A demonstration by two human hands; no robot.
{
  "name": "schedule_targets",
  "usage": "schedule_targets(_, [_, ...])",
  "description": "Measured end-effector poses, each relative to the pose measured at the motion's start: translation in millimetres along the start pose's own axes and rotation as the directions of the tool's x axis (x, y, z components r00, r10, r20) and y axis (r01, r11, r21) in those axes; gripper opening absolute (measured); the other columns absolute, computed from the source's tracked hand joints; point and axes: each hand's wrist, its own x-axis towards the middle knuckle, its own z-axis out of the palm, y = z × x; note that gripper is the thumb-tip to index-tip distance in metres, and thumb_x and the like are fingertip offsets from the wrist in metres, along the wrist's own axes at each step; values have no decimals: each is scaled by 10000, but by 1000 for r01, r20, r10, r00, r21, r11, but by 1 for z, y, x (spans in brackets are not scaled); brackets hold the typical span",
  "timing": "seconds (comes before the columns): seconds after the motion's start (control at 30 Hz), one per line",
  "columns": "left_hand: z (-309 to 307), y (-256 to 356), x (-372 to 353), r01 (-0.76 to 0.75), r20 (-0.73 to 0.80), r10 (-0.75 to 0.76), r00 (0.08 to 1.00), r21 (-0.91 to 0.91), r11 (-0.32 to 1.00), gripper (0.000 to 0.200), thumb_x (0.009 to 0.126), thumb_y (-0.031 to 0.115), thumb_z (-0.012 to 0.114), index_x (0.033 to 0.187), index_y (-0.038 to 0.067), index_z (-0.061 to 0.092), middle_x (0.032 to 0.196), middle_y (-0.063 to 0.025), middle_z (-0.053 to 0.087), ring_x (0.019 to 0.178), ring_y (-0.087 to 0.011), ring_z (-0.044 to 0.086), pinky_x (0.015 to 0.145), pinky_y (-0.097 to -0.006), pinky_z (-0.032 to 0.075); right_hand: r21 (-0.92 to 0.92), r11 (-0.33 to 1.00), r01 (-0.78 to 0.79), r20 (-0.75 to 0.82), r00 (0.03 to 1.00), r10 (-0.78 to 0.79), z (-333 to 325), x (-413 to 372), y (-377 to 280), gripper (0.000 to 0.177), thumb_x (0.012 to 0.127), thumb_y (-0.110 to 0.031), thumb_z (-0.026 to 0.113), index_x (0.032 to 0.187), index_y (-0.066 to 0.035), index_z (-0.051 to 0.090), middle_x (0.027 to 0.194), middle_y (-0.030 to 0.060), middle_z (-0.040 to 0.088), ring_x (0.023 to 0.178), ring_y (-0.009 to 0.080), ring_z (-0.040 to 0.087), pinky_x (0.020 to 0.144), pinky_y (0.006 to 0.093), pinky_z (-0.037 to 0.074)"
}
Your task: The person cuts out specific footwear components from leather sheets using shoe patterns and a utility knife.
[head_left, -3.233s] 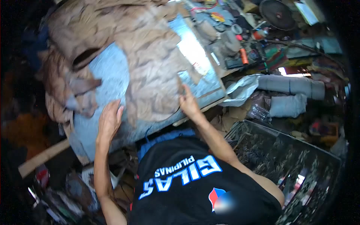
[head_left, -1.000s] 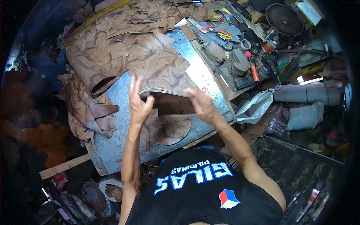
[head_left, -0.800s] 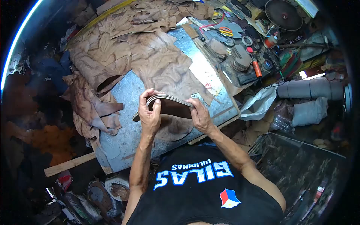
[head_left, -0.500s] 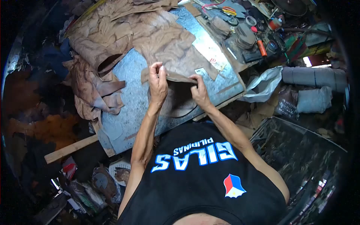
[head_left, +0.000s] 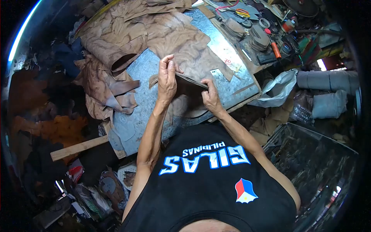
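A brown piece of leather spans my two hands above the metal-topped table, its edge turned toward me. My left hand grips it with raised, bent fingers, and one end of the piece sticks out on the left. The other end is pinched between the thumb and curled fingers of my right hand. Beyond my hands a large wrinkled brown hide lies spread on the table. Under the held piece sits a dark shadowed area, with a rounded brown leather edge near my body.
A rolled hide and crumpled leather scraps lie on the left of the metal sheet. Yellow-handled scissors, tape and an orange tube crowd the far right. A wooden plank juts out left.
The held leather has tipped, so its edge slopes more steeply down toward my right hand. Both hands keep their hold. The whole view has shifted slightly.
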Motion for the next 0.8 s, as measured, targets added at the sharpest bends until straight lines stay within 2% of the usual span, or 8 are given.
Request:
schedule_targets(0.17, [-5,9,-6,6,-1,-6,1000,53,999,267,1021,189,406,1235,41,463,831,-13,493,753,-89,502,714,-232,436,-11,1000,7,38,999,-7,0,-3,2,314,766,23,393,1068,-4,476,908,181,535,856,333,556,830,393,452])
schedule_targets(0.27, [-4,18,-5,1,-59,14,998,252,968,283,1015,167,401,1239,18,487,1087,-36,512,883,-93,488,811,-241,420,-60,992,113,12,994,-113,0,-3,5,346,734,20,404,1074,-3,468,955,197,510,927,340,527,882,405,427])
schedule_targets(0.37, [6,35,-9,-93,-7,100,995,321,942,279,1019,173,403,1245,28,478,1005,-27,518,817,-77,478,746,-222,418,-44,996,82,26,996,-81,-5,-2,-1,463,699,53,378,1146,14,489,1070,204,556,1056,335,552,969,381,415])
schedule_targets(0.5, [-5,18,-12,148,41,-150,988,42,988,290,1022,195,414,1262,39,462,947,-27,502,777,-61,465,704,-204,405,-23,978,206,60,977,-205,-13,2,5,500,689,67,388,1173,12,498,1092,199,575,1061,341,571,955,376,431])
schedule_targets(0.6, [-7,30,-16,115,18,-116,993,68,991,291,1028,200,399,1264,42,462,941,-26,498,793,-61,459,729,-206,403,0,989,146,148,978,-145,-22,-1,-8,458,742,59,415,1186,6,515,1096,181,592,1059,312,584,943,355,440])
schedule_targets(0.67, [-17,51,-14,37,46,-42,998,112,993,373,981,261,519,1276,41,458,1003,-66,532,884,-139,512,829,-270,416,22,999,-26,167,986,22,-25,-1,-14,400,819,20,453,1212,-1,526,1098,159,603,1046,259,587,931,334,440])
schedule_targets(0.73, [-34,74,-14,-383,198,336,921,628,678,586,857,351,678,1294,36,448,1117,-131,555,1036,-265,525,946,-366,388,70,990,-120,199,974,104,-28,-2,-26,355,841,-32,458,1185,32,519,1005,195,599,948,285,589,843,344,468])
schedule_targets(0.8, [-61,84,-25,-354,192,412,891,861,365,809,730,438,767,1317,-1,423,1263,-179,513,1146,-360,486,1020,-430,353,198,950,-242,180,962,207,-27,-8,-23,386,868,-67,478,1239,38,500,965,120,614,886,216,575,805,323,467])
